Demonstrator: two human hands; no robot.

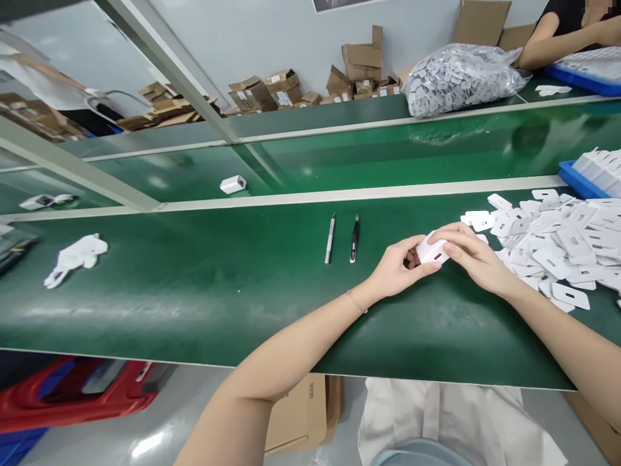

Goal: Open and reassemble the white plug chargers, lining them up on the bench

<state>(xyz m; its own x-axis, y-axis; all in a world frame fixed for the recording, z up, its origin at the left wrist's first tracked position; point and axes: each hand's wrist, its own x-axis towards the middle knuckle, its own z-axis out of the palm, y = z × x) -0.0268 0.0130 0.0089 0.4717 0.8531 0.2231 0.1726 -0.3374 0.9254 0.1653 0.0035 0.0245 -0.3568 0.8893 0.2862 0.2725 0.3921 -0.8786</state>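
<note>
Between my two hands is a small white charger housing point(431, 251) with a dark slot in its end face. My left hand point(400, 264) grips its left side, thumb along the lower edge. Fingers of my right hand point(473, 259) close over its top and right side. Just right of my hands spreads a heap of flat white plastic plates point(557, 243), each with a small slot. On the green bench to the left lie a silver pen-like tool point(330, 239) and black tweezers point(354, 239).
A white glove point(77, 257) lies at the left of the green bench point(218, 278). Another white housing point(233, 185) sits beyond the rail. A bag of white parts point(463, 79), a blue tray point(582, 180) and a co-worker's arm point(557, 46) are at the right.
</note>
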